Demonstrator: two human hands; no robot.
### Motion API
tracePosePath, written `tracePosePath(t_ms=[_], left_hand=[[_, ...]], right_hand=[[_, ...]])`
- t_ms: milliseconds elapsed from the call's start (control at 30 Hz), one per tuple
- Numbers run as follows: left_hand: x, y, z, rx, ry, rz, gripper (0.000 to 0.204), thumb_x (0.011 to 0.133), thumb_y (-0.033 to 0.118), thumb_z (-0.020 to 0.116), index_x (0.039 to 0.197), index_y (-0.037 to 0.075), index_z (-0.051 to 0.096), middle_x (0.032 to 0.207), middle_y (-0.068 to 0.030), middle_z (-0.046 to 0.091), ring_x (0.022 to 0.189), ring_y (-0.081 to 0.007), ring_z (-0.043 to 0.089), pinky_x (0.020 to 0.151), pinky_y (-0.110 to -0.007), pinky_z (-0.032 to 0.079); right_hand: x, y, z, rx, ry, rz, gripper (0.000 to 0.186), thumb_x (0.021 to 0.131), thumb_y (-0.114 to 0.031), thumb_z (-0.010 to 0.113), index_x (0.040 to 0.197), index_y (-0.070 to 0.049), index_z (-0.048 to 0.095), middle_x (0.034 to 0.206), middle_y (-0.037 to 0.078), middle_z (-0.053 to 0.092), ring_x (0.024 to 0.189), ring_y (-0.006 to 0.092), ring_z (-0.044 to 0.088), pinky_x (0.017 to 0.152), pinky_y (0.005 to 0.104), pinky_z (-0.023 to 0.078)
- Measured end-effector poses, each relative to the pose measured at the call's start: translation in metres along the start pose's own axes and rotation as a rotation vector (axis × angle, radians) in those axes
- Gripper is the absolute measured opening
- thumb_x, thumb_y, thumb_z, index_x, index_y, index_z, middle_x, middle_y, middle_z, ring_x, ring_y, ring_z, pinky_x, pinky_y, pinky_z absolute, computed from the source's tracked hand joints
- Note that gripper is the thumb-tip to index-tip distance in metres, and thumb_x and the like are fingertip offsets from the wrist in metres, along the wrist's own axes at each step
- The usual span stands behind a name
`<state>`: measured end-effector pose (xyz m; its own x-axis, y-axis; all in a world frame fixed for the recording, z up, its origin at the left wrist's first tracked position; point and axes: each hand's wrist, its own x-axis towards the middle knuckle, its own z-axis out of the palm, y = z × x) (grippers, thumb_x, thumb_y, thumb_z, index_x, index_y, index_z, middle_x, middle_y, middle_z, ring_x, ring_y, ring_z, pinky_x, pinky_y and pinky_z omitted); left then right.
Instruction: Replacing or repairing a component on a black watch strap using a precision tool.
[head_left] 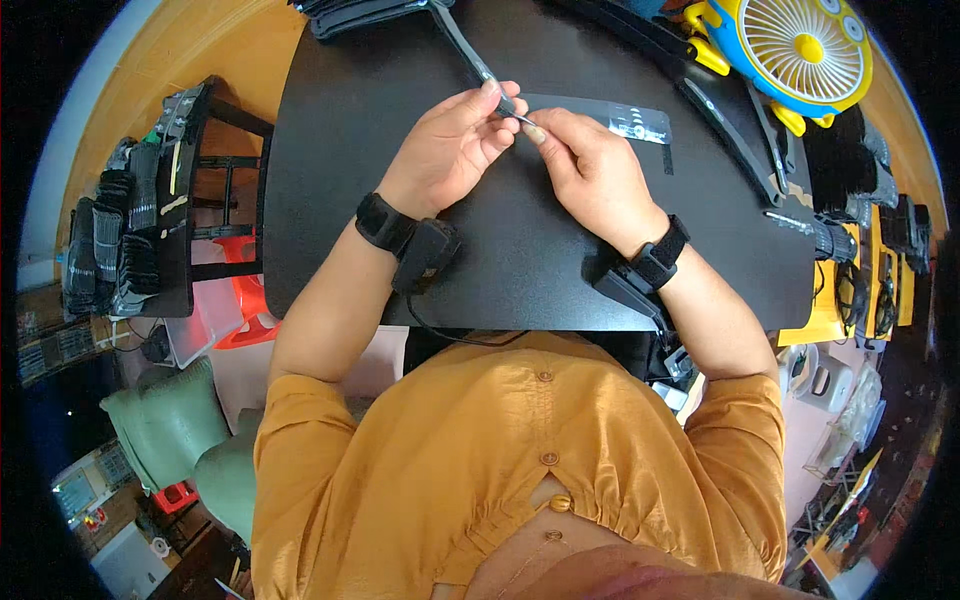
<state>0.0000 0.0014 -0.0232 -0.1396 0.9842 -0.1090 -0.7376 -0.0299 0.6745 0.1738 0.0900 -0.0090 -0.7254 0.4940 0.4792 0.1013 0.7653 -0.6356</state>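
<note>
Two hands are working close together above one dark counter (540,270): the left hand (458,150) is gripping one narrow dark strip (463,45) between thumb and fingers, and the right hand (595,170) is pinching one thin piece (524,119) at the strip's lower end, too small to make out. The strip is slanting up and leftward from the fingers toward one stack of black pieces (365,14) at the counter's far edge. Two black wristbands are circling the wrists, one on the left (384,222) and one on the right (663,252), and one dark box (428,255) is sitting beside the left band. Just beyond the right hand, one clear plastic sleeve (640,123) is lying flat. Farther right, at least two long black strips (725,130) are lying near one yellow-and-blue fan (808,48), which is showing two yellow feet. Off to the left, one side table (185,270) is carrying several black bundles (108,235), too crowded to count, and one red stool (258,310) is standing near it.
</note>
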Motion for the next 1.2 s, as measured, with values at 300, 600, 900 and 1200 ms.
tracePosePath(t_ms=[300,600,900,1200], left_hand=[[-0.002,-0.003,0.01,0.054,0.081,0.057,0.022,0.101,0.021,0.053,0.106,0.001,0.059,0.095,-0.0055,0.061,0.084,-0.0106,0.06,0.079,-0.021,0.053],[-0.008,0.007,0.029,0.404,0.216,0.017,0.037,0.1,0.035,0.053,0.093,0.001,0.063,0.079,-0.0058,0.064,0.067,-0.0108,0.063,0.063,-0.021,0.054],[-0.016,0.005,0.039,1.11,0.243,0.298,0.038,0.101,0.033,0.051,0.084,0.001,0.059,0.063,-0.0046,0.059,0.052,-0.0094,0.058,0.047,-0.021,0.045],[-0.012,-0.002,0.031,0.893,0.06,0.5,0.032,0.102,0.023,0.05,0.077,0.004,0.058,0.06,0.0005,0.055,0.045,-0.006,0.048,0.043,-0.021,0.039]], right_hand=[[0.002,-0.004,0.002,-0.085,-0.059,0.044,0.044,0.09,-0.011,0.057,0.133,-0.021,0.057,0.102,0.015,0.069,0.091,0.035,0.067,0.075,0.043,0.055],[0.009,-0.001,0.005,0.159,-0.034,0.186,0.038,0.088,-0.004,0.054,0.121,-0.016,0.066,0.104,0.015,0.069,0.09,0.0322,0.068,0.078,0.039,0.055],[0.009,-0.003,0.0,0.142,0.062,-0.052,0.038,0.087,0.0,0.056,0.121,-0.014,0.066,0.12,0.009,0.066,0.108,0.0282,0.064,0.09,0.0335,0.052],[0.009,-0.01,-0.007,0.375,0.039,0.02,0.031,0.091,-0.001,0.057,0.121,-0.008,0.066,0.115,0.013,0.068,0.108,0.023,0.066,0.091,0.0305,0.051]])
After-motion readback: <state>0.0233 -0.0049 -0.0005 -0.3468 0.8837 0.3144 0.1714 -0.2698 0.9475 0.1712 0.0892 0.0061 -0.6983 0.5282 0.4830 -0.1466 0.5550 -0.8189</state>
